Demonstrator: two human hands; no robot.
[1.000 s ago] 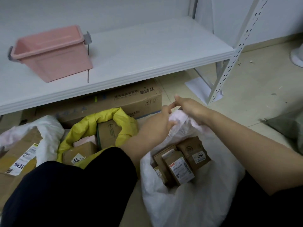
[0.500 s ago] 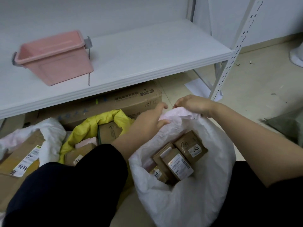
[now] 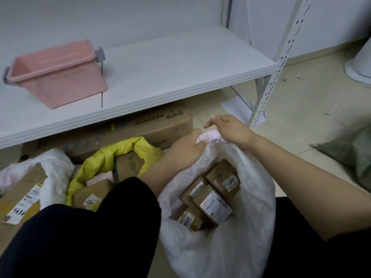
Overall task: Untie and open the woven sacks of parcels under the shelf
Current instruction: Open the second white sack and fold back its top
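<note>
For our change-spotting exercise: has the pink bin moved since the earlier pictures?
No. The bin still sits with its right corner at the shelf seam; only the camera shifted.

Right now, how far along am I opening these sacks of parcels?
Done: the yellow sack and the left white sack lie open, boxes showing. In hand: the left hand and right hand grip the bunched far rim of the right white sack, whose mouth shows parcels. Left: spreading that rim; the grey bundle far right is too blurred to judge.

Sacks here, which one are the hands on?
The nearest white sack: left hand grips its rim, right hand touches it; yellow sack and far-left white sack lie untouched.
</note>
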